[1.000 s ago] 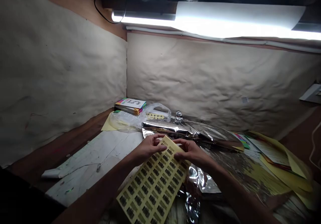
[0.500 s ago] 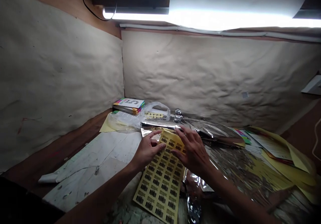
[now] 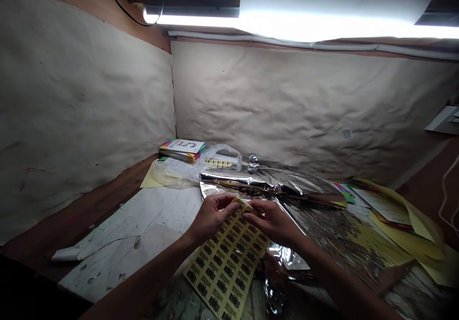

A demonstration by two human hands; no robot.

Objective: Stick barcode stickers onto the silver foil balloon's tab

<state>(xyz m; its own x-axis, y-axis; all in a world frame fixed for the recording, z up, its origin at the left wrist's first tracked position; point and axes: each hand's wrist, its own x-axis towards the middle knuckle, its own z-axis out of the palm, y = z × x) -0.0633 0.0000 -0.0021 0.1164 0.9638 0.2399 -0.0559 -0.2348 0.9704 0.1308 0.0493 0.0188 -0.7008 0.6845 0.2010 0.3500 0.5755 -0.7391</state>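
Note:
Both hands grip the top end of a yellow sheet of barcode stickers (image 3: 229, 258), which slants down toward me. My left hand (image 3: 215, 215) pinches its upper left edge between thumb and fingers. On the upper right, my right hand (image 3: 270, 219) is closed on the sheet with thumb and bent fingers, and the top edge curls between the two hands. Whether a single sticker is lifted there is too small to tell. Just beyond my fingers lies shiny silver foil packaging (image 3: 233, 179).
Back left, a stack of colourful printed booklets (image 3: 182, 149) stands beside a clear plastic bag (image 3: 179, 172). At the right are yellow envelopes with papers (image 3: 405, 224). A white board (image 3: 143, 229) covers the left side. A lit tube lamp (image 3: 201, 21) hangs above the papered back wall.
My right hand has come down and its fingers have closed on the sheet's top edge. The sheet has tilted, its lower end shifting left, and its top now curls.

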